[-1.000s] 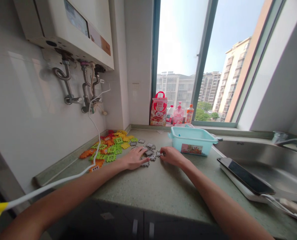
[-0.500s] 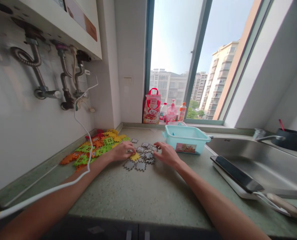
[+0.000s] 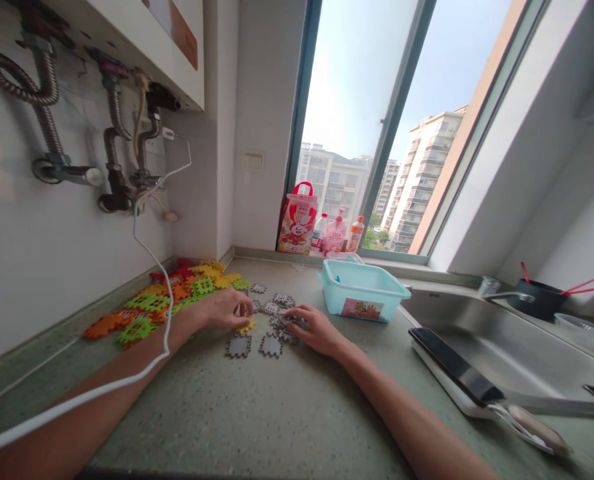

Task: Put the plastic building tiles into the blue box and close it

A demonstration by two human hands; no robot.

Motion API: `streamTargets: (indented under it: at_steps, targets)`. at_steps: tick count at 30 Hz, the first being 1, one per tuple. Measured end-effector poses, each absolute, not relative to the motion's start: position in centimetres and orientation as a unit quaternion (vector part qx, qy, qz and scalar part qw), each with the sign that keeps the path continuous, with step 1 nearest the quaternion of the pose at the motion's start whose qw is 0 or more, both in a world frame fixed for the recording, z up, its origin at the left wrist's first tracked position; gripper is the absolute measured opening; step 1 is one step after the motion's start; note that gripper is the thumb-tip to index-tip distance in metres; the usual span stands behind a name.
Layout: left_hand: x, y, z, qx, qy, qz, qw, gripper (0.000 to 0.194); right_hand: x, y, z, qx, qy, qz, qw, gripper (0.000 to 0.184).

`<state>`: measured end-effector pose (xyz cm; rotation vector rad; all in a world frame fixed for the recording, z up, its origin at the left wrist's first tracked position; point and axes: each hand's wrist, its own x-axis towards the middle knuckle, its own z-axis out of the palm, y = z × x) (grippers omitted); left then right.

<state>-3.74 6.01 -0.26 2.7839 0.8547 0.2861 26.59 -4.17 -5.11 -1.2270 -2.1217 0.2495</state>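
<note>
My left hand [image 3: 225,309] is bent over the counter, its thumb and fingertips closed on a small yellow interlocking tile [image 3: 247,327] with toothed edges. My right hand [image 3: 314,328] reaches in from the other side. Its curled fingers rest on the right part of a loose heap of grey interlocking tiles [image 3: 283,300] and seem to pinch one; the fingers partly hide it. Two solid grey tiles, a left one [image 3: 239,346] and a right one [image 3: 271,345], lie flat in front of the heap. Beyond my left hand spreads a pile of orange, green and yellow tiles [image 3: 149,301].
A light blue plastic tub [image 3: 391,300] stands right of the tiles. Farther right are a phone [image 3: 454,367] and a steel sink [image 3: 477,333]. A white cable [image 3: 141,370] hangs across my left forearm. Bottles [image 3: 335,233] and a red-and-white bag [image 3: 298,227] stand by the window.
The view has shifted slightly. My left hand has moved the yellow tile leftward, and the two flat grey tiles are farther apart. My right hand has come lower over the grey heap.
</note>
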Motion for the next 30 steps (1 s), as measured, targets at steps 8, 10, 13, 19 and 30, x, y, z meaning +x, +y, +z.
streamTargets:
  at_steps: [8,10,13,19,30]
  targets:
    - [-4.8,6.4,0.1,0.935,0.346,0.077,0.036,0.026,27.4,-3.3,-5.3,-0.492,-0.762,0.073,0.414,0.027]
    - [-4.9,6.6,0.0,0.927,0.369,0.071,-0.001,0.027,27.6,-3.2,-5.2,-0.510,-0.737,0.095,0.434,0.030]
    - [-5.1,7.3,-0.6,0.903,0.408,0.108,-0.079,0.018,27.7,-2.9,-5.2,-0.528,-0.695,0.120,0.473,0.037]
    - [-6.0,9.5,-2.8,0.885,0.429,0.127,-0.132,0.037,27.9,-2.2,-5.5,-0.530,-0.607,0.230,0.546,0.059]
    - [-4.6,8.4,-2.4,0.915,0.368,0.158,-0.039,0.024,28.5,-1.7,-5.9,-0.496,-0.647,0.291,0.501,0.048]
